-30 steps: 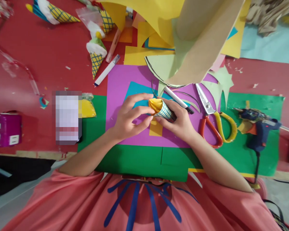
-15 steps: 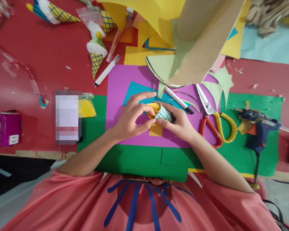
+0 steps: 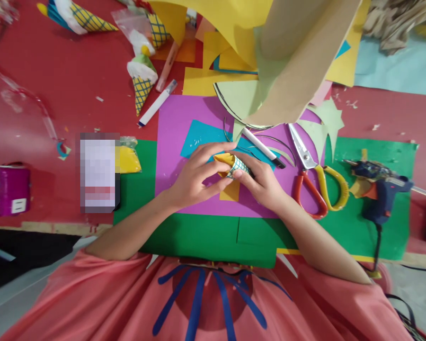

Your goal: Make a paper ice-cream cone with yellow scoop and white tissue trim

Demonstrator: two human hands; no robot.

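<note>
**Patterned cone (image 3: pixel 240 166) gripped over the purple sheet (image 3: pixel 170 137)**

Your right hand (image 3: pixel 266 177) wraps the cone, thumb on its near side and the other fingers curled around the far side, closed on it. Your left hand (image 3: pixel 191 180) meets the cone's open mouth: the thumb and one bent finger pinch at the yellow rim, while another finger stretches out beyond it, clear of the mouth. The cone lies tilted on its side between your hands, mouth toward your left, over the middle of the purple sheet and not far from the counter's near edge.

Below the cone is a yellow strip (image 3: pixel 230 192). Beyond your hands, a blue sheet (image 3: pixel 195 135) and a white marker (image 3: pixel 258 144) rest on the purple one. The scissors (image 3: pixel 307 160) lie across its right edge, one handle over the green sheet (image 3: pixel 199 234). Toward the right end of that green sheet sits a glue gun (image 3: pixel 379 199).
</note>
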